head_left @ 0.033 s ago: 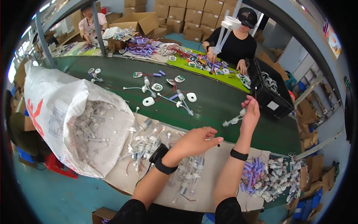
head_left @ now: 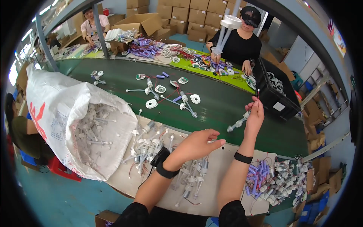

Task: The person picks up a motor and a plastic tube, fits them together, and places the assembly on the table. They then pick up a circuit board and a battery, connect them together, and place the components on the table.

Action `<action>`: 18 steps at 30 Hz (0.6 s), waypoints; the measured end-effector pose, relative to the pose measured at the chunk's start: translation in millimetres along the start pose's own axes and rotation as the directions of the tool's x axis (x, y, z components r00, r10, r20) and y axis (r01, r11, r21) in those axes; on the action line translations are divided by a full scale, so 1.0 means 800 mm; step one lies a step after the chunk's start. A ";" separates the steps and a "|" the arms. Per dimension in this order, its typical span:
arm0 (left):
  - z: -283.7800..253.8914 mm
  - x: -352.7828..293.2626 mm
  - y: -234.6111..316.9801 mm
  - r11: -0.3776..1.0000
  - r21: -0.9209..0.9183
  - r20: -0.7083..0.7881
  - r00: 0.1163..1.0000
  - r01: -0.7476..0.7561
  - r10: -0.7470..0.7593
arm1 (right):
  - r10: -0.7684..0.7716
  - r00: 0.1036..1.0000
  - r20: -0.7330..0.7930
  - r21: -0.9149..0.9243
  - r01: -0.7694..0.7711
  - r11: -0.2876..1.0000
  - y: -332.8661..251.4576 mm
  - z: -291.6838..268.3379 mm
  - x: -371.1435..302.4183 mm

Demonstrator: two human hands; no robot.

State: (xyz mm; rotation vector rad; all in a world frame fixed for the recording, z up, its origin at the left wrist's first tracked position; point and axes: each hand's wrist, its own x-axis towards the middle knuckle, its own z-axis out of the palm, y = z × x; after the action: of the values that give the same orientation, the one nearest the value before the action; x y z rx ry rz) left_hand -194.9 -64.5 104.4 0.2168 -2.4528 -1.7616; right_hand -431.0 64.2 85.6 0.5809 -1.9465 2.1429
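My right hand (head_left: 255,115) is closed on a small motor unit (head_left: 239,122) with white fittings and a clear tube, held above the green belt. Its thin wire (head_left: 258,94) rises upright from my fingertips. My left hand (head_left: 197,145) hovers over the near board with thumb and fingers apart, and nothing shows in it. Below it lie several similar motor units (head_left: 193,178) with clear tubes. More motor units (head_left: 145,149) are heaped to its left. Purple battery cells (head_left: 258,174) and grey-white motor parts (head_left: 285,179) form a pile by my right forearm.
A white woven sack (head_left: 56,109) of clear tube parts opens toward me at left. On the green belt (head_left: 219,106) lie white ring-shaped parts (head_left: 151,103) and wired assemblies. A black crate (head_left: 278,102) stands far right. Across the belt, a person (head_left: 242,45) handles parts; white tubing (head_left: 228,26) hangs overhead.
The view has shifted very slightly. Both my hands keep the same pose, and the motor unit stays in my right hand.
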 end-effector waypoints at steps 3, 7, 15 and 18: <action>-0.030 0.006 0.016 0.986 0.162 -0.022 0.999 0.038 -0.035 | -0.050 0.999 0.000 -0.065 0.050 0.997 0.013 -0.020 0.009; -0.122 0.120 0.006 0.808 0.568 -0.157 0.984 0.156 -0.079 | -0.035 0.996 -0.082 -0.082 0.028 0.996 0.002 -0.042 0.013; -0.247 0.346 -0.183 0.386 0.884 -0.282 0.959 0.263 -0.006 | 0.133 0.971 -0.197 0.095 -0.116 0.989 -0.021 -0.078 0.005; -0.229 0.356 -0.222 0.469 0.841 -0.290 0.956 0.271 -0.032 | 0.139 0.967 -0.215 0.085 -0.124 0.989 -0.047 -0.070 0.002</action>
State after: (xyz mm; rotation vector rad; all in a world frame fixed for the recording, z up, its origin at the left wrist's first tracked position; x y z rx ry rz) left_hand -434.1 -342.7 -3.4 0.6984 -2.9397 -0.2410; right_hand -426.7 123.7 117.1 0.2169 -1.8428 2.2528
